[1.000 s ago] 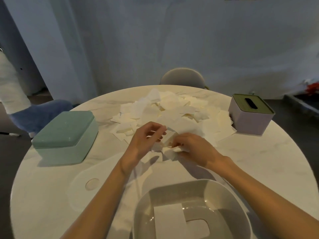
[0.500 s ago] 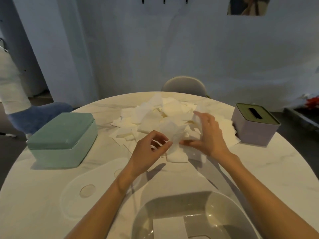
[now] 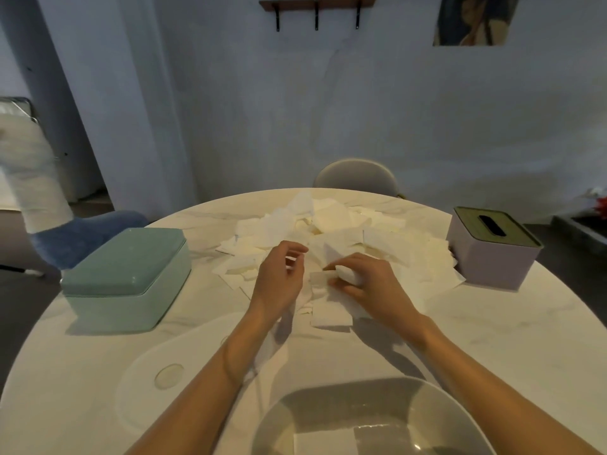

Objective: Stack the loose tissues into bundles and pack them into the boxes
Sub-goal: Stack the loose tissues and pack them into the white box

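Sat at a round marble table (image 3: 492,323). Loose tissues (image 3: 328,224) heaped at its middle. Left hand (image 3: 279,277) hovered at the heap's near edge, fingers curled, seemingly holding nothing. Right hand (image 3: 368,284) gripped a folded tissue (image 3: 345,274) over a small stack (image 3: 330,316). Green box (image 3: 128,277) stood closed on the left, lilac box (image 3: 492,254) with slotted lid on the right. Open white box (image 3: 377,418) lay nearest, tissues inside; its lid (image 3: 170,379) lay just left. Chair (image 3: 356,175) stood beyond the table; shelf (image 3: 317,4) and picture (image 3: 476,19) hung on the wall.
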A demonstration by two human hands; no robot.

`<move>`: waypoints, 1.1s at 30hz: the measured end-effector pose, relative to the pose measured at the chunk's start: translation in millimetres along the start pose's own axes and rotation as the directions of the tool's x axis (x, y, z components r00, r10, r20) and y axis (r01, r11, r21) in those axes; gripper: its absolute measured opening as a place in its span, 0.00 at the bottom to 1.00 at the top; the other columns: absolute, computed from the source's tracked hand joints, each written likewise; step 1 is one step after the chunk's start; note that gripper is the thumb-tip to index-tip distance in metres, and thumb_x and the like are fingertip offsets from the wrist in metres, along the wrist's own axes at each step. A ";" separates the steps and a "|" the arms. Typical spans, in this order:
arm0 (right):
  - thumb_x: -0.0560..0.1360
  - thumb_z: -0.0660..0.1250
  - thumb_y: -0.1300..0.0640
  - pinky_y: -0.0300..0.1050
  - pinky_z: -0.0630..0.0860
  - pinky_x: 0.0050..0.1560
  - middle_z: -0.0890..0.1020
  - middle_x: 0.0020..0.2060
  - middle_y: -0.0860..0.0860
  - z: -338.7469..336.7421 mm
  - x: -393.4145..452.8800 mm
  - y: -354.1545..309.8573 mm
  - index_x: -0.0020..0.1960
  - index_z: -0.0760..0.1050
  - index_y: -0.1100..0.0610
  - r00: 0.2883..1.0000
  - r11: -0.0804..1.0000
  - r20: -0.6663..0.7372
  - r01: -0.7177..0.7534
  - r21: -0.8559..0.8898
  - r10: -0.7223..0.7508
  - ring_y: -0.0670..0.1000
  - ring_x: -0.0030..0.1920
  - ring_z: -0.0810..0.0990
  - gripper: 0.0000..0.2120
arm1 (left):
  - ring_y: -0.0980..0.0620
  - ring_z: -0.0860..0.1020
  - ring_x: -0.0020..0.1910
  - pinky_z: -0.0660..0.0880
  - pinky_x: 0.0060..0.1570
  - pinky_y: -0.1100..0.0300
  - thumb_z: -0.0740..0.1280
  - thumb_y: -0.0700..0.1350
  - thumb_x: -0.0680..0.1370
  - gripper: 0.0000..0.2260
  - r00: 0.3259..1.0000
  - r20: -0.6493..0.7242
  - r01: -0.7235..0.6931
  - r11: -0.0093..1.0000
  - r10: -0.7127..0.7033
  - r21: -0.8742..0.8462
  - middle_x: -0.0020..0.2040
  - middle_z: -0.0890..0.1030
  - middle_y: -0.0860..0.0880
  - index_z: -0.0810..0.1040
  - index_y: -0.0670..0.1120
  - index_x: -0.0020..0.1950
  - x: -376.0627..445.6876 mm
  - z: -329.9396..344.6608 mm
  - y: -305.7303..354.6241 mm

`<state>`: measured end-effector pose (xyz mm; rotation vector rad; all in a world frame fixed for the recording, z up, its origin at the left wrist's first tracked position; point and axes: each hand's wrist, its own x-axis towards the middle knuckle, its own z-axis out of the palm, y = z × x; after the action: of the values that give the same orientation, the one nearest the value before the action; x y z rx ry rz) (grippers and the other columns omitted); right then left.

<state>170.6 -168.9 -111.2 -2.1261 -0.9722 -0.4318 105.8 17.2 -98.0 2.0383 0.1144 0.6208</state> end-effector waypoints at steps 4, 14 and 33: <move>0.76 0.75 0.51 0.29 0.75 0.48 0.84 0.45 0.35 -18.8 -0.3 -18.9 0.49 0.85 0.43 0.990 0.981 -0.110 -0.070 0.181 0.091 0.40 0.49 0.81 0.04 | 0.55 0.77 0.62 0.71 0.51 0.77 0.57 0.54 0.86 0.14 0.988 0.149 -0.018 0.999 0.024 -0.046 0.64 0.78 0.55 0.75 0.52 0.69 -10.8 2.5 8.5; 0.76 0.71 0.44 0.26 0.72 0.53 0.80 0.54 0.28 -33.9 -12.1 -39.8 0.55 0.83 0.38 0.989 0.948 0.036 -0.151 0.279 0.147 0.35 0.57 0.77 0.08 | 0.46 0.84 0.59 0.79 0.64 0.44 0.61 0.72 0.72 0.31 0.843 0.501 0.505 0.610 -0.197 -0.610 0.60 0.85 0.49 0.71 0.59 0.70 -32.8 12.9 35.6; 0.74 0.69 0.40 0.31 0.73 0.44 0.81 0.42 0.39 -46.6 -18.8 -46.5 0.46 0.81 0.46 0.970 0.958 0.164 -0.210 0.196 0.179 0.42 0.48 0.79 0.10 | 0.48 0.85 0.54 0.81 0.58 0.48 0.70 0.62 0.77 0.18 0.782 0.568 0.605 0.532 -0.257 -0.593 0.54 0.87 0.48 0.82 0.54 0.62 -42.5 17.8 15.0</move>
<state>123.3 -193.0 -68.0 -2.0533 -0.8362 -0.0724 74.9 -18.5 -109.0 1.1744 0.0959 -0.1351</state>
